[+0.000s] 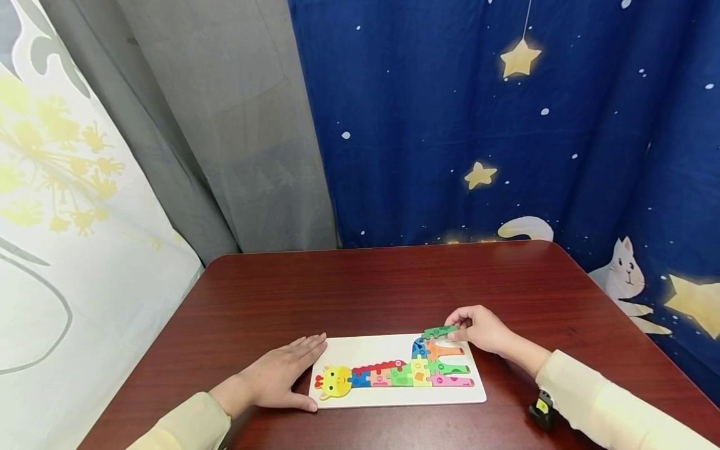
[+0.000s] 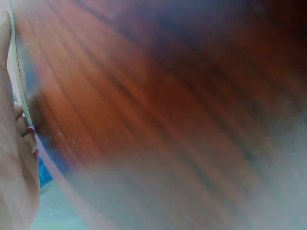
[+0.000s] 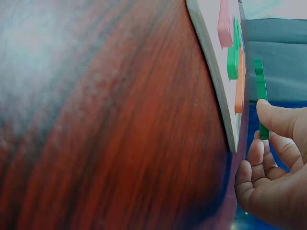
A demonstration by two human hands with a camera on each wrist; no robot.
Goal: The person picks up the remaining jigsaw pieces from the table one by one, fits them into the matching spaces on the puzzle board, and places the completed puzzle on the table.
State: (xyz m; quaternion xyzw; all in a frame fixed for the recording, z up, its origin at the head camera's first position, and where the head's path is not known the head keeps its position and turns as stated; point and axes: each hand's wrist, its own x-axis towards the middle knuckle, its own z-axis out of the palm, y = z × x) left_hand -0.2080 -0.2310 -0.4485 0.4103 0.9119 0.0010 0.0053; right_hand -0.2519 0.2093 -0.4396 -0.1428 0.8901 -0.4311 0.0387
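Observation:
A white puzzle board [image 1: 371, 351] lies flat on the table, bearing a giraffe made of colourful interlocking pieces. The yellow giraffe head [image 1: 335, 382] is at its left end; pink, green and orange leg pieces [image 1: 452, 380] are at its right. My right hand [image 1: 479, 327] pinches a dark green puzzle piece [image 1: 440, 332] between thumb and fingers, over the board's far right corner. The right wrist view shows this green piece [image 3: 261, 88] held apart from the board. My left hand [image 1: 284, 369] rests at the board's left edge, fingers straight, thumb by the near corner.
The dark red wooden table [image 1: 360, 287] extends behind and around the board. A grey curtain [image 1: 236, 125] and a blue starry curtain [image 1: 416, 125] hang behind it. White patterned fabric [image 1: 84, 250] is on the left. A black wrist device [image 1: 542, 409] hangs under the right sleeve.

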